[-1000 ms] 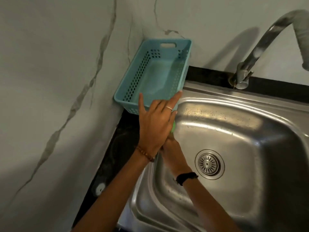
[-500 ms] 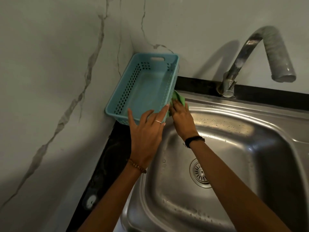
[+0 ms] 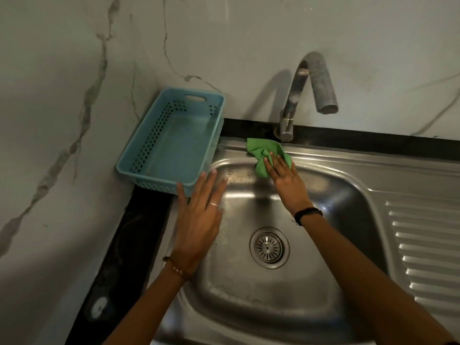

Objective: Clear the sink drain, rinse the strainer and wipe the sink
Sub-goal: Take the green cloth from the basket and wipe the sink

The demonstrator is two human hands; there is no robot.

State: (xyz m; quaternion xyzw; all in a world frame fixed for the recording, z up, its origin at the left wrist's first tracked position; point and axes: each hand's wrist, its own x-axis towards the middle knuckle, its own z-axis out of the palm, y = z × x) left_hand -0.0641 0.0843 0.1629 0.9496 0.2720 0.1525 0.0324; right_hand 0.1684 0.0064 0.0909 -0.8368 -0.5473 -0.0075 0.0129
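Note:
A steel sink (image 3: 323, 195) fills the lower right, with a round strainer (image 3: 269, 247) seated in its drain. My right hand (image 3: 286, 181) presses a green cloth (image 3: 267, 153) flat against the sink's back rim, just left of the tap's base. My left hand (image 3: 200, 220) lies open, fingers spread, over the sink's left rim, its fingertips at the near edge of the blue basket (image 3: 149, 155). Water drops speckle the back wall of the bowl.
A curved tap (image 3: 298, 95) rises behind the sink. The empty blue perforated basket sits in the corner on the black counter (image 3: 129, 245). A ribbed draining board (image 3: 428, 245) lies to the right. Marble walls close off the left and back.
My right hand has slid the green cloth rightward along the back rim, from the basket's corner to near the tap. My left hand stays by the basket. The view has pulled back.

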